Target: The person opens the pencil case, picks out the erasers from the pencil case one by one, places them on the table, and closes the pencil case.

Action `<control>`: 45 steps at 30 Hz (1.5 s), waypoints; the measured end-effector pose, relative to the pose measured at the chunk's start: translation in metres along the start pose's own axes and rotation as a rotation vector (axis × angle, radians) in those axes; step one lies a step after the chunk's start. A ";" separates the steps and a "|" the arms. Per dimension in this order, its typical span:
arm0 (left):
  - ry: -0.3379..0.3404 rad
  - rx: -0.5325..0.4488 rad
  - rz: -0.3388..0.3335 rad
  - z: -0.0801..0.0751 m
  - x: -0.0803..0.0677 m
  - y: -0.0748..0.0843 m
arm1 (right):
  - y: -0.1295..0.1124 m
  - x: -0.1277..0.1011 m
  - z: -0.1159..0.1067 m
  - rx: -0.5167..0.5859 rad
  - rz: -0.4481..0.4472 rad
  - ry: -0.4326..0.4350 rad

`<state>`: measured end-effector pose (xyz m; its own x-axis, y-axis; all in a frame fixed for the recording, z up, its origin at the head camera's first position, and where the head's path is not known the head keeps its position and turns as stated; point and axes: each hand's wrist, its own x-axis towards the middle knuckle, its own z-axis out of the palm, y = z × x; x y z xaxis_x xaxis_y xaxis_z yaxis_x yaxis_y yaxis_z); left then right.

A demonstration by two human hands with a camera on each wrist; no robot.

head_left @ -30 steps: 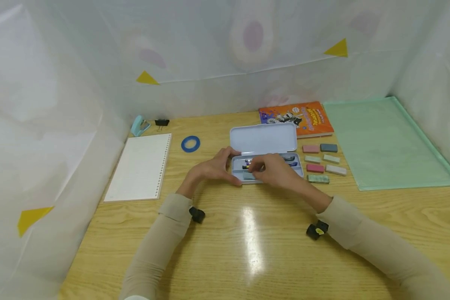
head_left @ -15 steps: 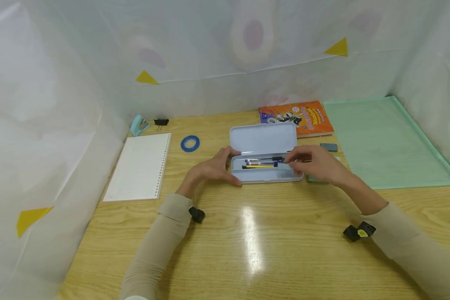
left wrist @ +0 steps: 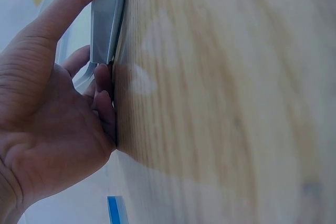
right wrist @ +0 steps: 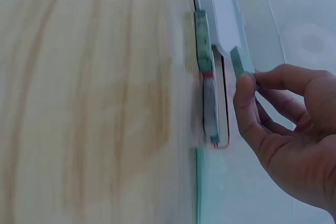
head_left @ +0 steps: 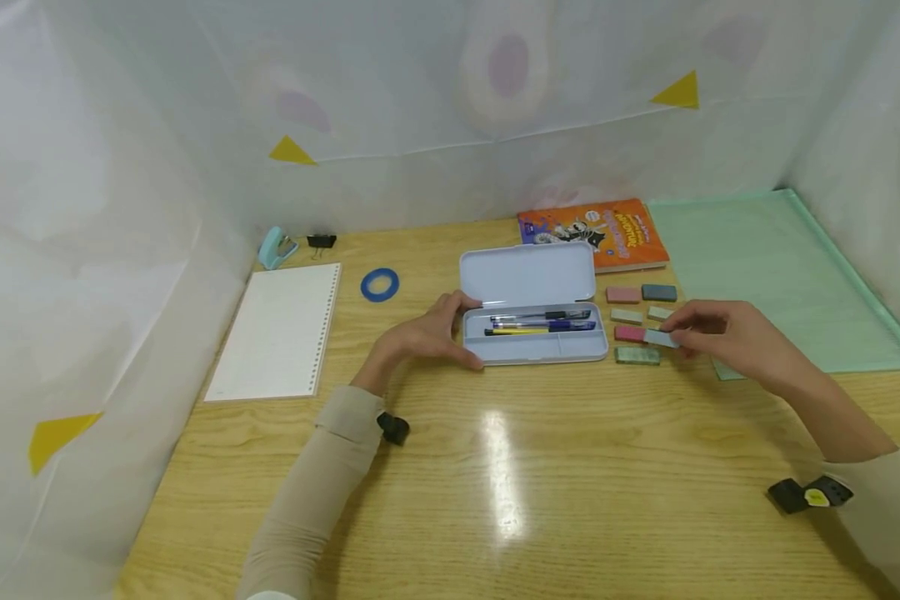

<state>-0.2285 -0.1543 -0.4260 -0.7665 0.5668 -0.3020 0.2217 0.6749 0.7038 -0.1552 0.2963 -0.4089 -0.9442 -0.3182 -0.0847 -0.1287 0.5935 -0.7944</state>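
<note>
1. Far left of the pencil case: spiral notepad flat on the table; blue stapler and black binder clip behind it, tape ring between notepad and case.
2. Left hand cupped round the case's left end, thumb on the near edge, fingers curled at the far corner, seemingly to keep the case from sliding.
3. Case open, lid laid back, pens lying lengthwise inside.
4. Behind the case: orange book.
5. Just right of the case: small erasers in rows, pink, dark blue, pale green, speckled.
6. Right hand over those rows, grip pinching one pale eraser between thumb and fingertips, held just above the table, right of the case, not yet inside.
7. Further right: green folder lying flat, partly under the wrist.
</note>
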 end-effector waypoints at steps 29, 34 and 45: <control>0.006 -0.006 -0.007 0.000 -0.001 0.002 | 0.012 -0.010 -0.021 -0.106 -0.026 -0.068; 0.009 -0.006 -0.008 0.000 -0.002 0.001 | -0.003 0.008 -0.023 -0.119 -0.025 -0.044; -0.001 0.042 0.000 0.000 -0.002 0.003 | -0.037 0.069 0.008 0.134 -0.007 0.044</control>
<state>-0.2261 -0.1533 -0.4229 -0.7661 0.5670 -0.3026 0.2466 0.6941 0.6763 -0.2132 0.2467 -0.3900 -0.9563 -0.2871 -0.0549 -0.0962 0.4866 -0.8683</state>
